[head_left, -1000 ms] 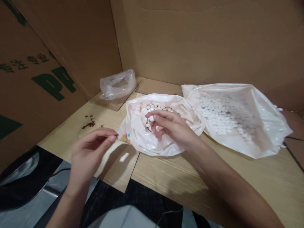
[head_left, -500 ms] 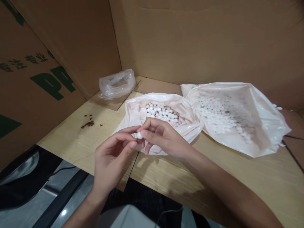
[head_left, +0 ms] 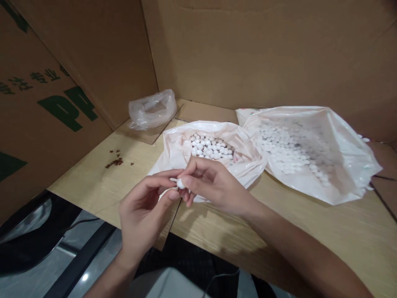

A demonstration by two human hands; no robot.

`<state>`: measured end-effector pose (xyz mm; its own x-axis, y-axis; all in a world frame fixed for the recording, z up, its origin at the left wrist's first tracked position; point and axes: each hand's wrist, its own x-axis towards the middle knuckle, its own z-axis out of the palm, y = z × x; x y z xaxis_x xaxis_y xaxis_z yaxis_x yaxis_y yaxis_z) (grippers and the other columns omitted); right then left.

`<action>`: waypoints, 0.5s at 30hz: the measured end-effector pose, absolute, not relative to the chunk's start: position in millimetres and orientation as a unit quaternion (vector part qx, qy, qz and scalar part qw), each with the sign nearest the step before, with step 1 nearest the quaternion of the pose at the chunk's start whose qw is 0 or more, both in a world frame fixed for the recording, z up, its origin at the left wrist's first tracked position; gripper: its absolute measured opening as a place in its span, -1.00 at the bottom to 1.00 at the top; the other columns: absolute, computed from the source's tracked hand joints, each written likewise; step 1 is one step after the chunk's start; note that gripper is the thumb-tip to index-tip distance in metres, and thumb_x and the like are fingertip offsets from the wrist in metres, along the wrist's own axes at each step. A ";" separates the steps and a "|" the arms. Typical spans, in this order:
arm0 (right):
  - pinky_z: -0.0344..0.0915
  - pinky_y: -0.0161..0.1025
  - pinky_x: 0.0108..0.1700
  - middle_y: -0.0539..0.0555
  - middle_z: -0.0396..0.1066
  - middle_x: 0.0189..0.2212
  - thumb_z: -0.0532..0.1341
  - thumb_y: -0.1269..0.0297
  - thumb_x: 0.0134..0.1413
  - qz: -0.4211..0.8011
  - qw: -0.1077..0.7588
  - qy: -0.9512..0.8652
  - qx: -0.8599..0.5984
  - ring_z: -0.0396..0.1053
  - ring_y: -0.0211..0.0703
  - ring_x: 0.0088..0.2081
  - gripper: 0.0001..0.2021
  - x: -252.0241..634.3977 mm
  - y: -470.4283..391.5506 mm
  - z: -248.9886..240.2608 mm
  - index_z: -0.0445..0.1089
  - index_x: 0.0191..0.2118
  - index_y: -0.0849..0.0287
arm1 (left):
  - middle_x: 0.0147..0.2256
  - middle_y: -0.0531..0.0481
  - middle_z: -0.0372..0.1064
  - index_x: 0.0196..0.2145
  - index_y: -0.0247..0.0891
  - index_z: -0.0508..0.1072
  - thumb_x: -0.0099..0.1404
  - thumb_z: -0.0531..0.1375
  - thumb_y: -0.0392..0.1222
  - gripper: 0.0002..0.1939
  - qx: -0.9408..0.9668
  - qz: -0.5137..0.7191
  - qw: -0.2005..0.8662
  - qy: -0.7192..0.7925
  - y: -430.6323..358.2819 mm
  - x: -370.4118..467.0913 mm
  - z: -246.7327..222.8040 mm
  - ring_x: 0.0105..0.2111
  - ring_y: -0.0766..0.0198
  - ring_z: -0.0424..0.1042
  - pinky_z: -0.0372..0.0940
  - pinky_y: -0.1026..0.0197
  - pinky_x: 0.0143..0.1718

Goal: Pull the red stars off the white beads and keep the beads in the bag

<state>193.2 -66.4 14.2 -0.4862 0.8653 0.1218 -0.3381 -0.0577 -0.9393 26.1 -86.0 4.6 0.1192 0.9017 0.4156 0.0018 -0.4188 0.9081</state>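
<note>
Plain white marks the small round ball [head_left: 180, 183] at the fingers [head_left: 192, 184]; beyond them, the crinkled plastic bag [head_left: 173, 155] is pinkish white. Beneath them, the flat tabletop [head_left: 204, 223] is pale yellow with streaky wood grain. Green lettering patterns the brown cardboard panel [head_left: 34, 120] to their left.

L hand [head_left: 141, 211], R hand [head_left: 217, 186], f'arms [head_left: 297, 242] bare

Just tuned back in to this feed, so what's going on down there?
The right hand pinches a small white ball while the left hand meets it at the fingertips; whether the left grips anything itself is unclear. Just beyond them sits an open white bag of similar balls, with a second bag of them to its right. Small reddish-brown pieces lie on the tabletop to the left, and a clear plastic bag rests behind.
</note>
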 end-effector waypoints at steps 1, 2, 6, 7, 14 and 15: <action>0.39 -0.37 -0.37 -0.01 0.37 -0.47 0.26 0.20 0.18 0.685 0.442 -0.524 -0.247 0.38 -0.36 -0.46 -0.77 192.8 -66.9 14.7 0.26 -0.34 0.25 | -0.11 0.13 0.50 -0.26 -0.13 0.49 0.25 0.22 -0.43 -0.80 0.633 0.560 0.399 0.355 -86.1 26.0 4.7 -0.10 0.44 0.49 0.40 0.42 -0.03; 0.39 -0.37 -0.37 -0.01 0.37 -0.47 0.27 0.20 0.17 0.686 0.444 -0.522 -0.246 0.38 -0.37 -0.45 -0.76 192.4 -67.4 15.1 0.26 -0.35 0.25 | -0.11 0.15 0.50 -0.26 -0.13 0.49 0.25 0.22 -0.43 -0.79 0.636 0.561 0.395 0.354 -86.3 25.9 4.8 -0.10 0.46 0.49 0.39 0.43 -0.03; 0.39 -0.35 -0.34 -0.02 0.37 -0.48 0.29 0.21 0.15 0.685 0.444 -0.523 -0.244 0.37 -0.36 -0.44 -0.76 191.9 -69.2 16.8 0.26 -0.37 0.24 | -0.12 0.14 0.51 -0.28 -0.13 0.49 0.25 0.21 -0.45 -0.79 0.639 0.562 0.387 0.355 -86.5 24.9 4.5 -0.12 0.46 0.49 0.40 0.43 -0.05; 0.38 -0.35 -0.34 -0.02 0.37 -0.48 0.29 0.21 0.15 0.685 0.443 -0.524 -0.244 0.37 -0.36 -0.44 -0.76 192.0 -69.4 17.2 0.26 -0.37 0.23 | -0.12 0.13 0.51 -0.28 -0.14 0.49 0.24 0.22 -0.45 -0.79 0.638 0.563 0.388 0.355 -86.5 24.5 4.1 -0.12 0.44 0.49 0.40 0.41 -0.05; 0.34 -0.37 -0.32 -0.04 0.37 -0.48 0.35 0.31 0.05 0.689 0.437 -0.521 -0.252 0.37 -0.36 -0.44 -0.79 192.3 -70.1 18.3 0.30 -0.37 0.24 | -0.12 0.14 0.51 -0.29 -0.13 0.50 0.22 0.24 -0.44 -0.79 0.634 0.564 0.397 0.349 -86.3 21.9 0.3 -0.11 0.43 0.48 0.39 0.37 -0.01; 0.34 -0.37 -0.31 -0.04 0.37 -0.48 0.36 0.32 0.05 0.690 0.437 -0.520 -0.249 0.37 -0.36 -0.44 -0.80 192.1 -70.3 18.4 0.31 -0.36 0.24 | -0.12 0.14 0.51 -0.28 -0.13 0.50 0.22 0.24 -0.44 -0.78 0.634 0.565 0.397 0.348 -86.4 21.8 0.1 -0.12 0.43 0.48 0.40 0.37 -0.02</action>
